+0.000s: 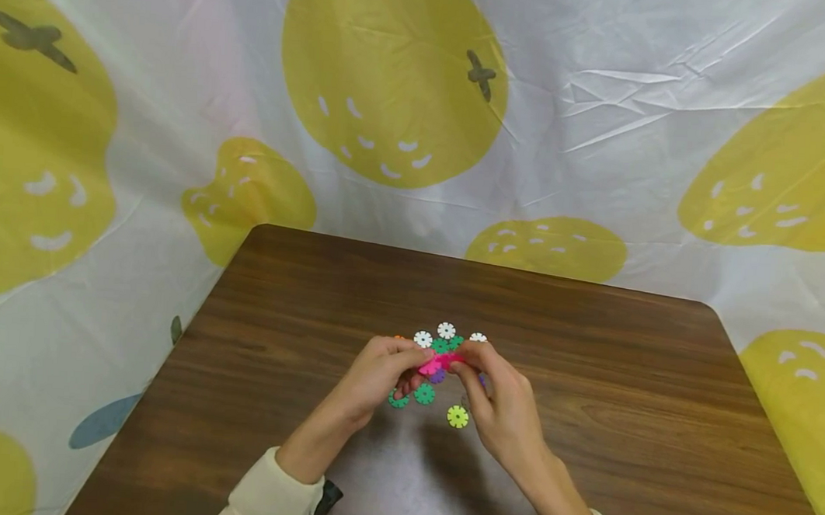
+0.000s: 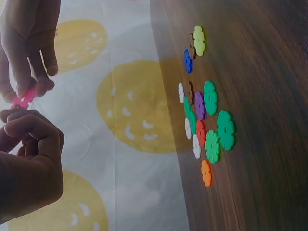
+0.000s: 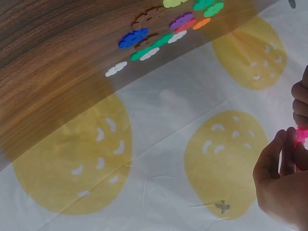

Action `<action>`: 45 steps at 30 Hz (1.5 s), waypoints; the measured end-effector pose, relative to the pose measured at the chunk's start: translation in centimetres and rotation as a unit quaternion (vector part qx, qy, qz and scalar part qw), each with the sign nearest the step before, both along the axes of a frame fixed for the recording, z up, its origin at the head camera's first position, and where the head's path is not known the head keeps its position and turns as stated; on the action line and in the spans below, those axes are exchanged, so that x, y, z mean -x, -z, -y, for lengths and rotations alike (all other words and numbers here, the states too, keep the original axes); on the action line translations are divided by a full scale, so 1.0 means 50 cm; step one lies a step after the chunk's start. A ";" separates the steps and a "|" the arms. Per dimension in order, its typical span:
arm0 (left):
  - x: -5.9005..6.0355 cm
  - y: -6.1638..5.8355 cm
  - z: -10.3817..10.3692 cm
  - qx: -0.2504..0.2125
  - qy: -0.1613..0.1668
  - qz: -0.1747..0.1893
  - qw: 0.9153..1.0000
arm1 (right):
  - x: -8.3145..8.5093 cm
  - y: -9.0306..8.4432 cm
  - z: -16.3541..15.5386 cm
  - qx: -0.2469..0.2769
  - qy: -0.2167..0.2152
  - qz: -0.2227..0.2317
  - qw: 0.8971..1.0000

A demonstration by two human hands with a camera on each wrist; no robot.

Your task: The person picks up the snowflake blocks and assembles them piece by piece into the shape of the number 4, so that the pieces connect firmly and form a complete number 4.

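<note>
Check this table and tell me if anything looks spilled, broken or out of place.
Nothing stands out. The loose flower-shaped discs lie flat in one small cluster on the wooden table, none visibly broken. Both hands, left hand and right hand, pinch the pink pieces above the cluster.

— What's lying in front of me besides the piece I'm working on?

— A dark wood-grain tabletop with rounded far corners. Loose snowflake discs sit in a small cluster on it: a white disc farthest from me, another white disc just left of it, a green disc nearer me, and a yellow-green disc a little apart to the right.

— And beyond that?

— A creased white cloth printed with big yellow fruit shapes hangs behind and spreads under the tabletop on both sides. The left wrist view also shows an orange disc at the cluster's edge.
</note>
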State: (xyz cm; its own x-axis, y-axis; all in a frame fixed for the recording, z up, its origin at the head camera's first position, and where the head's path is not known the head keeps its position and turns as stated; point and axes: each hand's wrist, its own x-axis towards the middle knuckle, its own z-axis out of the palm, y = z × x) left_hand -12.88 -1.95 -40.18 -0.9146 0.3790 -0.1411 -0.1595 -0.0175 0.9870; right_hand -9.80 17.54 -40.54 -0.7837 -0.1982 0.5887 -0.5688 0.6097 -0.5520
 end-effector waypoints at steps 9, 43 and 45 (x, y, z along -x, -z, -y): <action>-0.004 -0.002 -0.008 -0.011 -0.020 0.003 1.000 | -0.003 -0.002 0.006 0.013 0.005 -0.003 1.000; -0.006 -0.004 0.007 -0.003 0.013 -0.008 1.000 | 0.010 -0.002 0.006 0.022 -0.042 -0.037 0.998; -0.007 -0.004 0.008 -0.006 0.012 -0.012 1.000 | 0.010 -0.002 0.004 0.018 -0.041 -0.034 0.998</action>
